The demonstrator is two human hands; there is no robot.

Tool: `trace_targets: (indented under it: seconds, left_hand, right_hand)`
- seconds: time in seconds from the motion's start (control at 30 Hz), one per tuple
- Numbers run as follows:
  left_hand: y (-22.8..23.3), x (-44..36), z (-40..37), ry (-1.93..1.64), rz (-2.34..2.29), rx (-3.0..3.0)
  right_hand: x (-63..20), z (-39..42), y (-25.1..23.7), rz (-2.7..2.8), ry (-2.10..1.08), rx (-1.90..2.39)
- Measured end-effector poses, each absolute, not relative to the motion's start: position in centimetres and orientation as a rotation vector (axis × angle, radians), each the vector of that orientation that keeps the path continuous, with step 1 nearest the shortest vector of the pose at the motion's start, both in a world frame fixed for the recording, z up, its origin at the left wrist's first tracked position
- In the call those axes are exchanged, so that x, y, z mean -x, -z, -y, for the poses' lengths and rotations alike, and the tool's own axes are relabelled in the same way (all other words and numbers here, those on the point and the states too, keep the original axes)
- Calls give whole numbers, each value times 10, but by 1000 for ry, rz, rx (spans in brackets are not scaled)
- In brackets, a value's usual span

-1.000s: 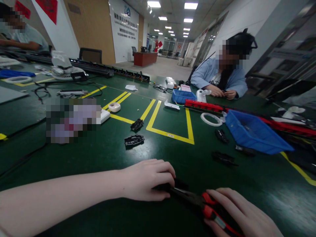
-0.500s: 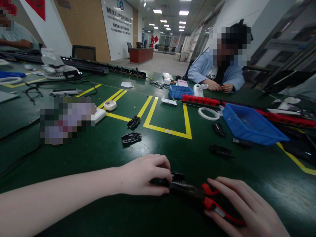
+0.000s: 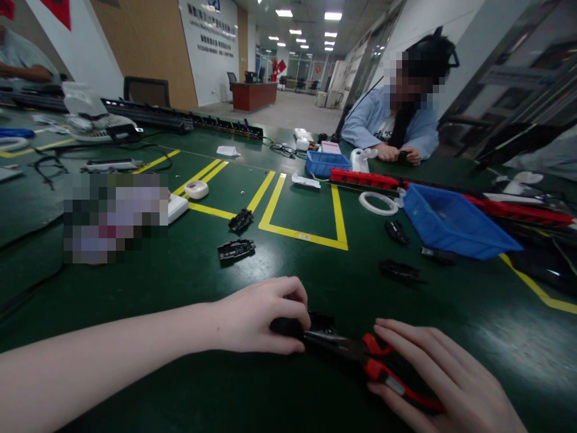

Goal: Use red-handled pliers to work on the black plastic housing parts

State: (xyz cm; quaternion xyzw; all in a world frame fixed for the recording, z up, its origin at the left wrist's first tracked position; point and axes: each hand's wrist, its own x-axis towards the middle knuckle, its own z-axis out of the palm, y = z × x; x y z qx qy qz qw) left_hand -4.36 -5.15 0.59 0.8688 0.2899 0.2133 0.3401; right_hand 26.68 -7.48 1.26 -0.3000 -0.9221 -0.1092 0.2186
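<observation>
Head view: left hand (image 3: 259, 316) clamps a small black plastic part (image 3: 315, 322) flat on the green worktop (image 3: 180, 270), near its front edge. Right hand (image 3: 444, 379) grips the red-handled pliers (image 3: 360, 355), nose meeting the part. Work looks mid-step, w/ this piece not finished. Similar black parts (image 3: 235, 248) lie loose toward mid-worktop, beside a blue plastic bin (image 3: 455, 225) at right; probably untouched.

Two bare hands, no gloves, no rings, no watch. Left hand (image 3: 261, 316) on a long forearm, bare along its whole visible length, no sleeve anywhere up to the frame edge. Right hand (image 3: 444, 385) seen only to the wrist, bare too, with short, plain, unpainted nails.
</observation>
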Motion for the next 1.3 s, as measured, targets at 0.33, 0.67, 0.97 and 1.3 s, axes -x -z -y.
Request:
trace_targets:
  seconds: [0.33,0.67,0.97,1.3]
  left_hand:
    - [-7,43,52,-553,-760,-2269]
    - [-7,44,52,-545,-760,-2295]
    - [-4,43,51,-597,-711,-2331]
    - [-4,43,50,-603,-697,-2302]
  right_hand:
    - [-272,80,1,2528,314,886]
    - [-270,76,-6,2553,300,868]
    - [-272,74,-10,2561,331,860]
    - [-271,76,-3,2533,146,944]
